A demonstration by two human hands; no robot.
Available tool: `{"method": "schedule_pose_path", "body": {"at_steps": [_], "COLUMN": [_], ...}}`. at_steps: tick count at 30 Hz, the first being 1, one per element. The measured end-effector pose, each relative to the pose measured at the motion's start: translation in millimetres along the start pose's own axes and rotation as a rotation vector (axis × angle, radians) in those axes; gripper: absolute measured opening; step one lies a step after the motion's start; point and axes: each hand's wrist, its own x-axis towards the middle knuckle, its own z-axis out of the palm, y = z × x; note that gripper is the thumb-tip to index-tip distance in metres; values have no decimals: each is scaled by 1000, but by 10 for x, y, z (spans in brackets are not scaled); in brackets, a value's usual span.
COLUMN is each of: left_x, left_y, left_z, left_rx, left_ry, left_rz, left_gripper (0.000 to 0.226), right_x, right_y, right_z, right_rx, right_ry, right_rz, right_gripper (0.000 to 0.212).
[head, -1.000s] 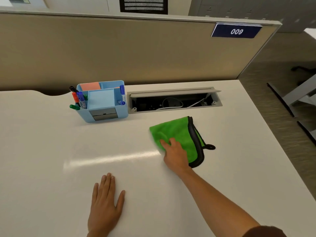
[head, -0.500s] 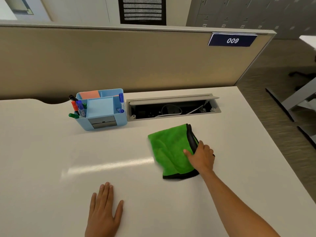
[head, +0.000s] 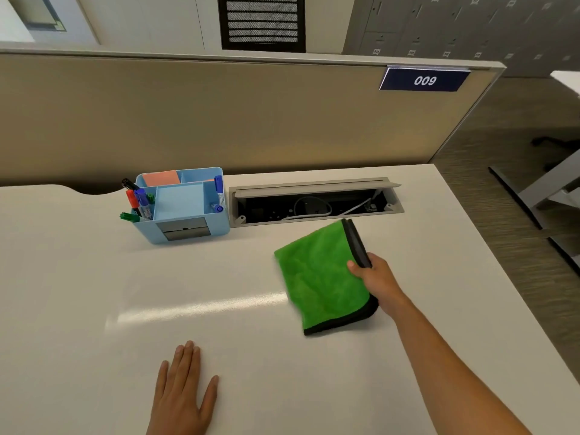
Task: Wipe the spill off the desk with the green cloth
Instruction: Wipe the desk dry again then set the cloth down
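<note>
A folded green cloth (head: 317, 277) with a black border lies flat on the white desk (head: 94, 293), right of centre. My right hand (head: 376, 282) rests on the cloth's right edge, thumb on top of the green side and fingers curled over the black border, gripping it. My left hand (head: 182, 394) lies palm down on the desk near the front edge, fingers slightly spread, holding nothing. I can make out no spill on the desk, only a bright streak of reflected light.
A light blue desk organiser (head: 182, 205) with markers stands at the back, left of the cloth. Behind the cloth an open cable tray (head: 314, 204) is sunk into the desk. A beige partition (head: 219, 114) runs along the back. The desk's right edge drops to the floor.
My right hand moved from the cloth's left side to its right edge and took hold of the black border. The cloth shifted slightly. My left hand stayed flat.
</note>
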Motion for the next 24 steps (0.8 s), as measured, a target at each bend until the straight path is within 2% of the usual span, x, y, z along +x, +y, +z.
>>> {"method": "schedule_pose_path", "body": {"at_steps": [7, 10, 15, 20, 24], "left_x": [7, 11, 25, 7, 8], "left_y": [34, 52, 60, 53, 24], "left_z": [-19, -25, -36, -53, -44], "left_rx": [1, 3, 1, 8, 19], "left_ry": [-9, -16, -31, -45, -48], "left_rz": [-12, -20, -29, -39, -36], "left_gripper": [79, 79, 79, 77, 75], "right_x": [200, 370, 621, 697, 701], "right_y": [-365, -323, 76, 303, 284], "right_z": [-533, -762, -1027, -946, -846], "right_rx": [99, 117, -210, -323, -527], "right_ry": [35, 115, 429, 504, 547], "right_rz": [-162, -158, 22, 23, 71], "right_gripper": [14, 16, 29, 43, 54]}}
